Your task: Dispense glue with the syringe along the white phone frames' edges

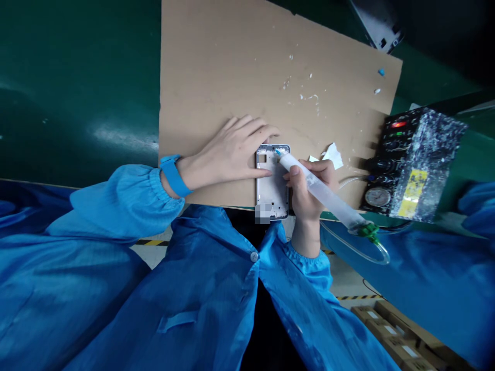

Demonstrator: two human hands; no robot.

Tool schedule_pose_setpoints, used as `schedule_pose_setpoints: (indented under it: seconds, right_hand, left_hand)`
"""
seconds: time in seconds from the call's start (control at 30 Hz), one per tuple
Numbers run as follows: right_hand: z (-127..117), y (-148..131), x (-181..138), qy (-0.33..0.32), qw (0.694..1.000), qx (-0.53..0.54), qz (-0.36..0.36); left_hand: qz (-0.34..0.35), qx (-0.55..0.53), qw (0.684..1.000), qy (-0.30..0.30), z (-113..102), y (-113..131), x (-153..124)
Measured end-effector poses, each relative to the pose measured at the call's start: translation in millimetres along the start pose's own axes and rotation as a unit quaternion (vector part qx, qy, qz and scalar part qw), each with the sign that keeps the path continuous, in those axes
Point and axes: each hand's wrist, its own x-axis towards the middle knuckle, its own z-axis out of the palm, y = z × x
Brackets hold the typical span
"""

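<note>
A phone frame (275, 180), silvery inside with a dark rim, lies at the cardboard's front edge. My left hand (235, 149) holds it along its left side and top corner, thumb resting on the left edge and fingers bent around the upper left. In my right hand (309, 190) is a translucent dispensing syringe (328, 196), gripped between thumb and fingers and tilted. Its blue needle tip (277, 152) is at the top of the frame; whether it touches cannot be made out. A green cap (368, 231) with a clear hose closes the syringe's rear end.
A dispenser box (410, 165) with a gauge and knobs stands at the right. White paper scraps (332, 156) lie beside my right hand. White smears and a blue bit (381, 72) are on the cardboard (216, 62). Another blue sleeve (479, 203) shows at far right.
</note>
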Motion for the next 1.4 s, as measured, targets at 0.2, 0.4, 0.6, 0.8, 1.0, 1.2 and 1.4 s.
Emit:
schedule_pose_setpoints:
  seconds: [0.2, 0.4, 0.6, 0.8, 1.0, 1.2, 1.4]
  right_hand:
    - [-0.1, 1.1, 0.5, -0.002, 1.0, 0.021, -0.019]
    - [-0.4, -0.1, -0.6, -0.004, 1.0, 0.013, -0.013]
    - [-2.4, 3.2, -2.6, -0.002, 1.0, 0.004, -0.002]
    - [-3.3, 1.4, -3.1, -0.004, 1.0, 0.006, 0.002]
    - [-1.6, 0.8, -1.4, 0.0, 1.0, 0.021, -0.012]
    - [-1.9, 0.7, -2.5, -0.001, 1.0, 0.023, -0.011]
    - [-2.8, 1.0, -2.6, 0.001, 1.0, 0.004, 0.002]
  left_hand:
    - [0.003, 0.002, 1.0, 0.001, 0.6, -0.3, 0.0]
    - [0.004, 0.005, 1.0, 0.007, 1.9, -1.1, -0.4]
    - [0.003, 0.003, 1.0, 0.005, 1.2, -0.8, 0.0]
    - [0.001, -0.001, 1.0, -0.002, 0.8, -1.2, 0.1]
    - [0.001, -0.003, 1.0, -0.006, -0.9, 0.0, 0.5]
    - [0.002, 0.001, 1.0, 0.003, -0.2, -0.6, -0.1]
    - [0.001, -0.003, 1.0, 0.006, 2.5, -2.5, -0.5]
